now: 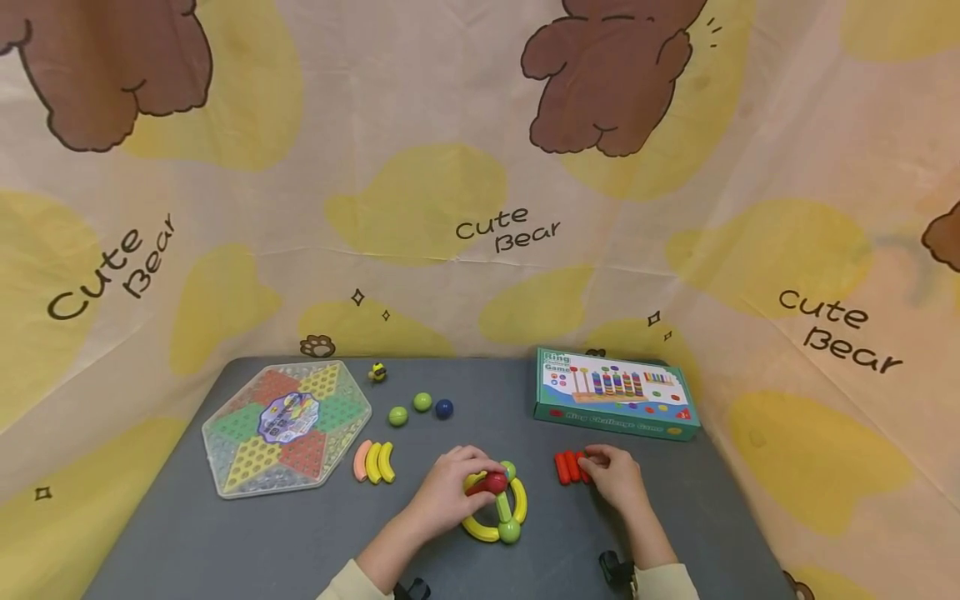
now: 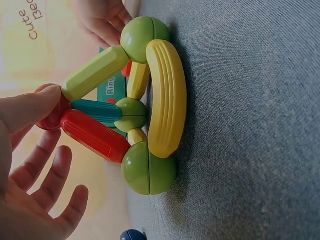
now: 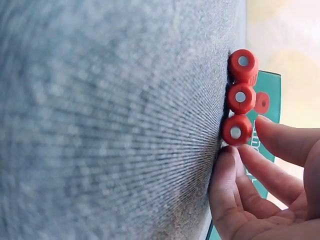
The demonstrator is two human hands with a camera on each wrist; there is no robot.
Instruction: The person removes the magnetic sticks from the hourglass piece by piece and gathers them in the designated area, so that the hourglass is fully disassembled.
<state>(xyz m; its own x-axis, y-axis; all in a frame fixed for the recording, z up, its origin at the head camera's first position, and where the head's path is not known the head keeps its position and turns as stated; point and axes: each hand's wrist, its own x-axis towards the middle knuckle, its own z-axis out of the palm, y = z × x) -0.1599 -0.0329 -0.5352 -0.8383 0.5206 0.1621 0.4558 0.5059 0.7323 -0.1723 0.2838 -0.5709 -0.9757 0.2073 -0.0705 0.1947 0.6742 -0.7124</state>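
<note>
My left hand [image 1: 452,490] pinches a red ball [image 1: 496,482] at the peak of a magnetic stick-and-ball frame. Light green [image 2: 95,72], red [image 2: 95,136] and teal [image 2: 96,111] sticks slope from this ball to green balls [image 2: 150,169]. Curved yellow sticks [image 2: 167,97] join those balls along the table. My right hand [image 1: 617,479] is at a row of three red sticks [image 1: 564,468]. In the right wrist view, a fingertip touches the nearest red stick [image 3: 236,131], while the thumb stands a little apart from it.
Left of the frame lie yellow curved sticks [image 1: 379,463] and a pink one [image 1: 362,461]. Behind them are two green balls [image 1: 397,416], a blue ball [image 1: 444,408] and a bee figure [image 1: 377,372]. A hexagonal game board [image 1: 247,425] lies left; a game box [image 1: 615,423] lies back right.
</note>
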